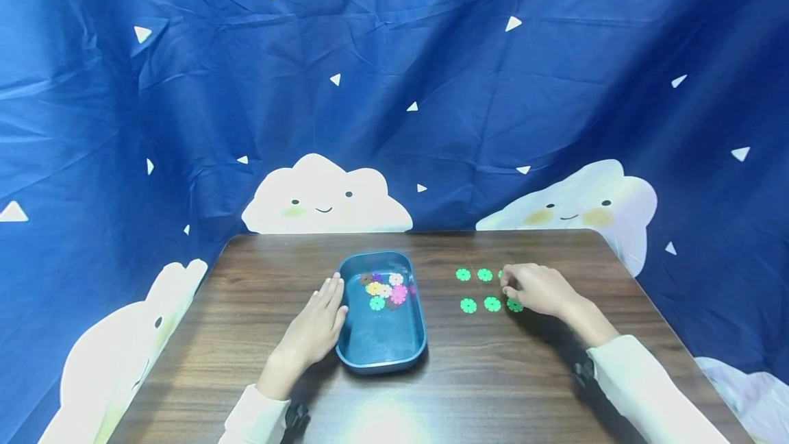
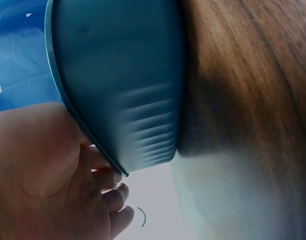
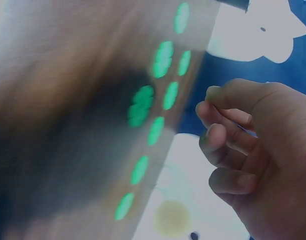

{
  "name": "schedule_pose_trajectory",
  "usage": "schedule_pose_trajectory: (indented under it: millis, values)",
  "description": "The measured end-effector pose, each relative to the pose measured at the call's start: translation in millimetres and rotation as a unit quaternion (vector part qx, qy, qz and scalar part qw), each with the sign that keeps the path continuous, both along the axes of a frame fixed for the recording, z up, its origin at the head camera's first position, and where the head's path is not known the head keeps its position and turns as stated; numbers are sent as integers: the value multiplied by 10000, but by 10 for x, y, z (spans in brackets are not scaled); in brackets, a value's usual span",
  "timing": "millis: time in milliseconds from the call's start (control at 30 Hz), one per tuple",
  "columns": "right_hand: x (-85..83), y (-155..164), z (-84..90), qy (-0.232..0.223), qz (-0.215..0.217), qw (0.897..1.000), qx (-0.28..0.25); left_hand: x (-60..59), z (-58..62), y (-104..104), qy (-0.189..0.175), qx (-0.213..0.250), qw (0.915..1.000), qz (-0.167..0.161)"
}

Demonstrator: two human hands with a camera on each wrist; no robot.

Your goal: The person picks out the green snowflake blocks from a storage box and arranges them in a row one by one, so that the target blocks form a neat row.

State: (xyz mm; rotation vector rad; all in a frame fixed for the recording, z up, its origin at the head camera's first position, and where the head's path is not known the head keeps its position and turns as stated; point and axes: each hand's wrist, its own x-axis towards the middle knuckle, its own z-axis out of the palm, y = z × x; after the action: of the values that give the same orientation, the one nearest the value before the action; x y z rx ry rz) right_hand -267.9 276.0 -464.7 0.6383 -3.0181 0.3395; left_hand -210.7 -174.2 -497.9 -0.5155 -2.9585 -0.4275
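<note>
My left hand lies with straight fingers along the left side of a blue-green plastic tray. In the left wrist view the hand touches the tray's rim. Inside the tray are several notched, flower-shaped discs, among them a pink disc, a yellow disc and a green disc. My right hand hovers over rows of green discs, partly covering them. Its fingers are curled, thumb tip against index finger; nothing shows between them. A green disc lies nearest.
A brown wood-grain table bears everything. Behind it hangs a blue curtain with white clouds and triangles. In the right wrist view the far row of green discs runs close to the table's edge.
</note>
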Motion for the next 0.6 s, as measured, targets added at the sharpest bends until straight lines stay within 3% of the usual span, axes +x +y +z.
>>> schedule_pose_trajectory:
  millis: [333,600]
  values:
    - [-139,-561,355,429,627,9971,39,-6,3,-3,-3,12,10000,-18]
    - [-266,-1112,573,400,1167,9922,157,1,17,2,17,-41,10000,-16]
